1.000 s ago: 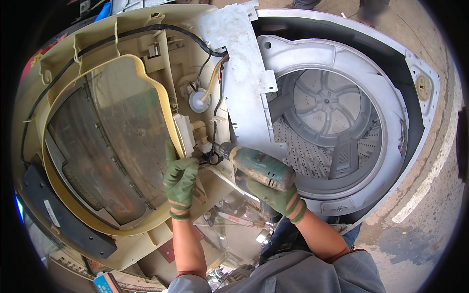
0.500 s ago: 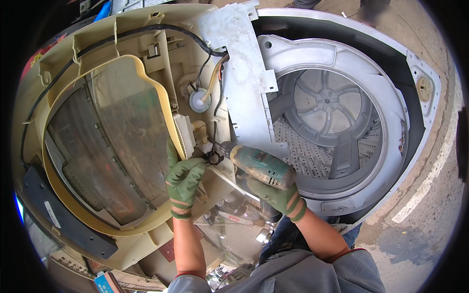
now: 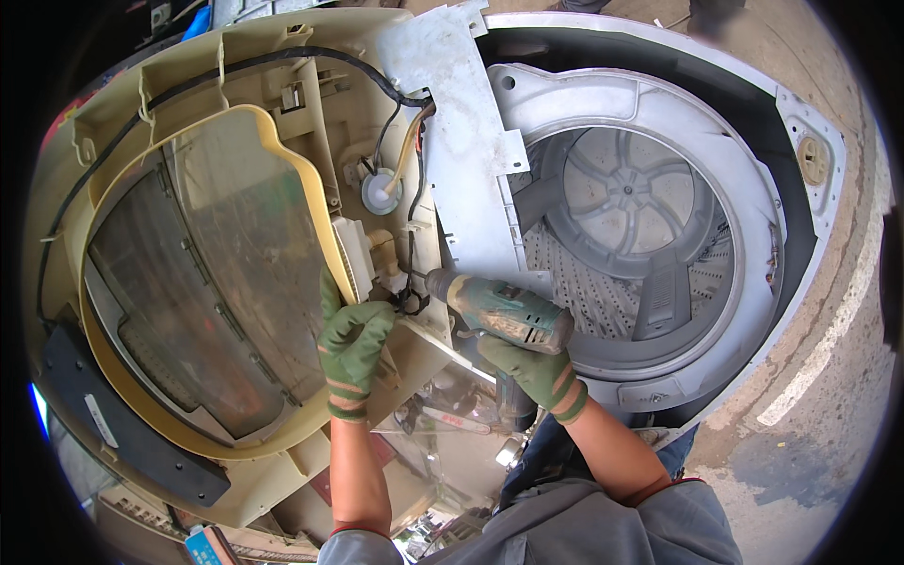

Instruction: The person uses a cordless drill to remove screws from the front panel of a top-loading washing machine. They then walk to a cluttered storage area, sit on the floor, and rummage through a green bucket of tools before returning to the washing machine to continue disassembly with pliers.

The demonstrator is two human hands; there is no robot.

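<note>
My right hand [image 3: 532, 369], in a green glove, grips a dusty teal cordless drill [image 3: 513, 313] by its handle. The drill points left, its thin bit at the white-and-tan water inlet valve [image 3: 385, 256] on a cream washing machine top cover [image 3: 306, 160]; I cannot tell whether the bit touches. My left hand [image 3: 356, 344], gloved alike, has its fingers curled round the lower end of the yellow rim [image 3: 325, 221] of the cover's window, next to the valve. A black cable loop [image 3: 411, 301] lies between the hand and the drill tip.
Right of the cover, beyond a grey metal plate [image 3: 461, 132], stands the open washing machine tub [image 3: 603, 104]. A black harness [image 3: 282, 55] runs along the cover, past a round white part [image 3: 379, 192]. Tools lie below, and a blue box [image 3: 209, 546] sits at lower left.
The drill has drawn back slightly to the right and its body has risen a little, showing more of the bit and trigger. My left hand keeps its place on the rim.
</note>
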